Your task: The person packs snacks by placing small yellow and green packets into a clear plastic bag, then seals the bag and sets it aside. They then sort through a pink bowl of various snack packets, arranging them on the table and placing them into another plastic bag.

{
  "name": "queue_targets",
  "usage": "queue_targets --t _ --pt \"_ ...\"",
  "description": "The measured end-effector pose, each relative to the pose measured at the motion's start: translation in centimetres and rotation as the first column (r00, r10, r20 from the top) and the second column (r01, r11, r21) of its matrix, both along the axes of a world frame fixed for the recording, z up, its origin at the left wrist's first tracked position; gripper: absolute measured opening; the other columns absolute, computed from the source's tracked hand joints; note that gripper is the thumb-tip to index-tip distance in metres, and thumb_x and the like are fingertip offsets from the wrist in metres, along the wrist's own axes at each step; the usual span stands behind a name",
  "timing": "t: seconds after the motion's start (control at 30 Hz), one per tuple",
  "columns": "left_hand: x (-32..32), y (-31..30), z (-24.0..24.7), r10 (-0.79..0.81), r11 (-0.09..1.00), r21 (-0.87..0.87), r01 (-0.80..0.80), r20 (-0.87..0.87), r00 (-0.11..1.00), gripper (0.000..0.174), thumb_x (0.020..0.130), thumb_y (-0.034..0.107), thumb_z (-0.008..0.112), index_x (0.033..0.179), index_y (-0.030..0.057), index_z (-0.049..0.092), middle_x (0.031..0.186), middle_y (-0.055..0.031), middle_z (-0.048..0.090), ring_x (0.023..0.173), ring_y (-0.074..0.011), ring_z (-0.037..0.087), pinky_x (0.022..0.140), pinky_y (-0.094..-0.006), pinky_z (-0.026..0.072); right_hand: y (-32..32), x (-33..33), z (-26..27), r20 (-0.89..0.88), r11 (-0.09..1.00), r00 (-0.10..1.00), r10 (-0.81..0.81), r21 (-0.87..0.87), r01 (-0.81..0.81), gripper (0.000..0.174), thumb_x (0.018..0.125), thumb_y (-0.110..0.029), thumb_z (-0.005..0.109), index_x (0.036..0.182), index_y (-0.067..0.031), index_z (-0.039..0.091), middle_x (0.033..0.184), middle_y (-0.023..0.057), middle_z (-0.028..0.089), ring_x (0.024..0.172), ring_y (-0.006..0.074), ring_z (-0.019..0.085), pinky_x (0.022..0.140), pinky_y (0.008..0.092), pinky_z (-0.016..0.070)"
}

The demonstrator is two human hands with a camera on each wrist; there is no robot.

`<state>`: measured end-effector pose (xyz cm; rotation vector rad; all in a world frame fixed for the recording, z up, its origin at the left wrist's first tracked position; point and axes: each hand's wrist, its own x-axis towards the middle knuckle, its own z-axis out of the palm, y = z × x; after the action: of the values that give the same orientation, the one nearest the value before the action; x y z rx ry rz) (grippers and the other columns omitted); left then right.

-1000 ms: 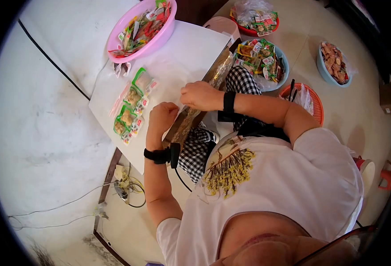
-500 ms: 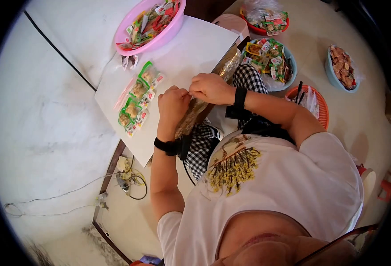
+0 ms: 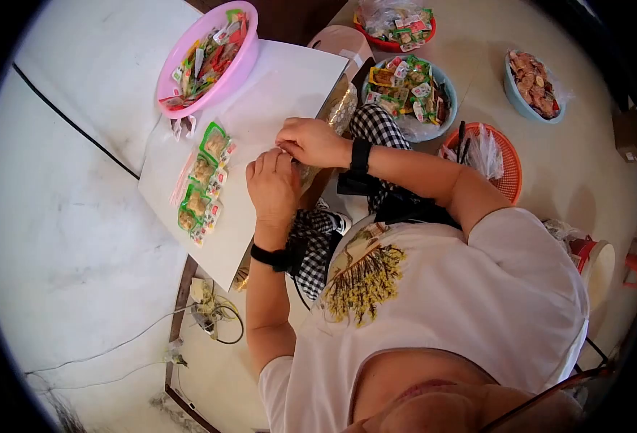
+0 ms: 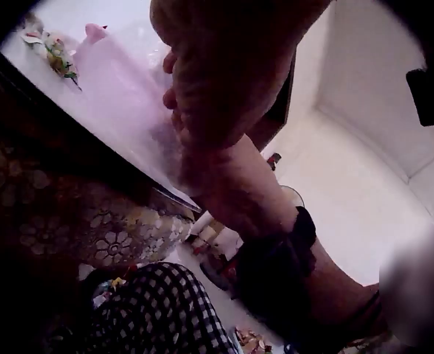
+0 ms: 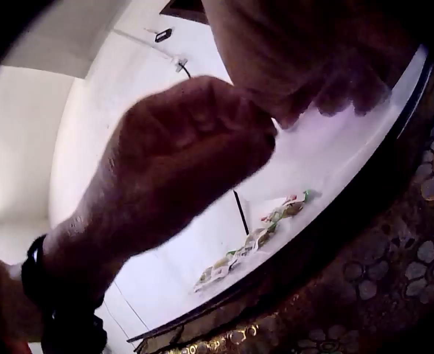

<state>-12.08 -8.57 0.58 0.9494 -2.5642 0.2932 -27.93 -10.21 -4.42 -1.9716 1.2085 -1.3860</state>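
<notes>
At the near edge of the white table (image 3: 289, 72), my left hand (image 3: 273, 187) and right hand (image 3: 315, 142) meet at the fingertips, fingers bent. Both pinch a thin, see-through plastic film; its pinkish sheet (image 4: 121, 88) spreads beside my left hand (image 4: 228, 66) in the left wrist view. In the right wrist view the film (image 5: 313, 151) hangs below my right hand (image 5: 313, 55), facing my left hand (image 5: 187, 140). The pinched part is mostly hidden by the fingers. A row of green-edged food packets (image 3: 201, 171) lies on the table beyond my left hand.
A pink basin (image 3: 245, 68) of packets stands at the table's far end. On the floor are a blue basin (image 3: 450, 108), a red basin (image 3: 387, 45), an orange basket (image 3: 513, 166) and another blue basin (image 3: 517, 97). Patterned cloth (image 4: 114, 236) hangs below the table edge.
My hands were a little apart a second ago and have come together at the fingertips. The left hand has turned, showing more of its back. The head view has shifted slightly.
</notes>
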Motion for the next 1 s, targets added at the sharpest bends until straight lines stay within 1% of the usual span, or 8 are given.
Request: queue_targets --t 0.1,0.2,0.23,0.4,0.57,0.7,0.9,1.0 --pt "0.0 -0.4 -1.1 0.137 0.991 0.016 -0.136 -0.046 0.99 0.035 0.075 0.012 0.067 0.108 0.006 0.06 0.105 -0.0083 0.061 0.094 -0.0276 0.058 0.082 -0.0399 0.0421 -0.4 -0.4 -0.2 0.009 1.0 1.0 -0.008 -0.029 0.009 0.013 0.081 -0.007 0.059 0.092 -0.0027 0.065 0.086 0.013 0.061 0.084 0.0332 0.06 0.072 0.0401 0.0481" --pt "-0.1 -0.7 -1.2 0.274 0.943 0.167 -0.288 0.1 0.957 0.043 0.074 0.014 0.069 0.115 0.0075 0.057 0.112 -0.0082 0.059 0.102 -0.0254 0.056 0.084 -0.0396 0.0423 -1.3 -0.6 -1.0 -0.006 0.999 1.0 -0.007 -0.034 0.006 0.015 0.082 -0.011 0.057 0.091 -0.0026 0.067 0.087 0.0146 0.062 0.085 0.0344 0.06 0.074 0.0414 0.0483" --pt "0.1 -0.7 -1.2 0.251 0.961 0.1 -0.257 0.076 0.965 0.044 0.074 0.015 0.069 0.116 0.0083 0.057 0.113 -0.0077 0.058 0.105 -0.0251 0.055 0.084 -0.0399 0.042 -1.3 -0.8 -0.9 -0.001 1.0 1.0 0.009 0.0 -0.009 0.017 0.083 -0.015 0.057 0.09 -0.0032 0.067 0.088 0.0143 0.063 0.087 0.0348 0.06 0.077 0.0428 0.0482" --pt "0.3 -1.5 -1.2 0.129 0.981 -0.145 -0.126 0.012 0.992 0.043 0.073 0.018 0.07 0.113 0.0113 0.058 0.115 -0.005 0.056 0.113 -0.0246 0.051 0.085 -0.0417 0.0397 -1.4 -0.6 -1.2 0.054 0.997 0.997 0.047 0.055 -0.05 0.011 0.081 -0.012 0.061 0.084 -0.0013 0.063 0.08 0.0159 0.061 0.077 0.035 0.059 0.067 0.0416 0.0471" --pt "1.0 -2.5 -2.3 0.14 0.983 -0.121 -0.137 0.019 0.99 0.022 0.073 0.017 0.068 0.093 0.0128 0.063 0.116 -0.0043 0.056 0.115 -0.0254 0.05 0.086 -0.0421 0.0382 -1.7 -1.0 -1.1 0.076 0.979 0.992 0.105 0.165 -0.116 0.012 0.08 -0.012 0.063 0.084 -0.001 0.063 0.077 0.0149 0.061 0.069 0.0307 0.059 0.063 0.0379 0.0468" --pt "1.7 -2.6 -3.0 0.179 0.978 -0.117 -0.171 0.056 0.982 0.008 0.076 0.019 0.06 0.082 0.0136 0.062 0.119 -0.0048 0.054 0.117 -0.0224 0.048 0.091 -0.0435 0.0375 -1.5 -0.5 -1.2 0.179 0.981 0.982 0.058 0.173 -0.09 0.01 0.083 -0.012 0.063 0.085 -0.0016 0.064 0.076 0.0121 0.061 0.067 0.0251 0.059 0.061 0.0346 0.0465" --pt "2.4 -1.4 -3.8 0.07 0.935 -0.353 -0.04 0.074 0.995 0.008 0.076 0.02 0.059 0.081 0.0145 0.061 0.122 -0.004 0.055 0.119 -0.0208 0.048 0.098 -0.0466 0.0353 -2.4 -0.1 -1.2 0.229 0.989 0.963 -0.14 0.074 0.127 0.008 0.086 -0.011 0.063 0.088 -0.0033 0.064 0.077 0.0103 0.06 0.065 0.0217 0.057 0.06 0.0314 0.0459" --pt "3.1 -1.0 -3.9 0.044 0.948 -0.317 0.006 0.15 0.988 0.008 0.079 0.02 0.058 0.083 0.0138 0.06 0.123 -0.0051 0.055 0.12 -0.0206 0.048 0.099 -0.0481 0.0343 -2.5 0.3 -0.6 0.256 0.989 0.956 -0.145 0.019 0.145 0.007 0.088 -0.006 0.062 0.092 -0.0006 0.064 0.079 0.0059 0.059 0.065 0.0124 0.052 0.059 0.0253 0.0436"
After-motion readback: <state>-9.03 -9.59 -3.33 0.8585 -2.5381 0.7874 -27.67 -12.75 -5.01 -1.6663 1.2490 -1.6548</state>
